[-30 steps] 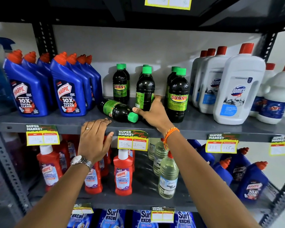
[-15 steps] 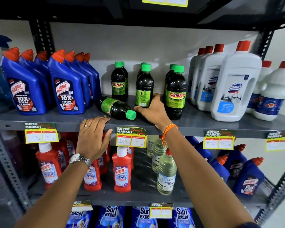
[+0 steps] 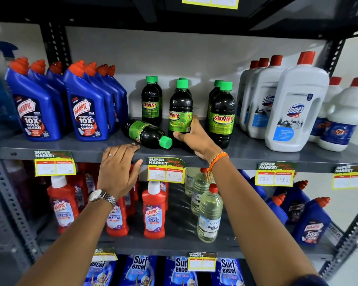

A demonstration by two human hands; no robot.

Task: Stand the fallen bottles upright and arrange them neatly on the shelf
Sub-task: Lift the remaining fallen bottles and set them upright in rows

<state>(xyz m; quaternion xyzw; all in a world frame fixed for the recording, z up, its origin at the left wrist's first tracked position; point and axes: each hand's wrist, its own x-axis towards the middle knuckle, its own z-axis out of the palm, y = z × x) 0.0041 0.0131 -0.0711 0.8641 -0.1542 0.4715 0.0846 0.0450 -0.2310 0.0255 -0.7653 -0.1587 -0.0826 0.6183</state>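
A dark Sunny bottle with a green cap lies on its side (image 3: 146, 133) on the grey shelf (image 3: 246, 155), cap pointing toward me. Just right of it an upright Sunny bottle (image 3: 180, 108) stands at the shelf front, and my right hand (image 3: 195, 139) grips its lower half, thumb in front. Other upright Sunny bottles stand behind at the left (image 3: 151, 102) and at the right (image 3: 223, 114). My left hand (image 3: 119, 168) rests flat on the shelf's front edge, fingertips close to the fallen bottle, holding nothing.
Blue Harpic bottles (image 3: 85, 108) fill the shelf's left side, white Domex bottles (image 3: 296, 106) the right. Price tags (image 3: 166, 171) hang on the shelf edge. Below stand red Harpic bottles (image 3: 154, 211) and clear bottles (image 3: 209, 215); Surf Excel packs (image 3: 141, 269) sit lowest.
My right hand has closed higher around the upright middle Sunny bottle, which now stands nearer the shelf front. My left hand stays on the shelf edge. The fallen bottle has not moved.
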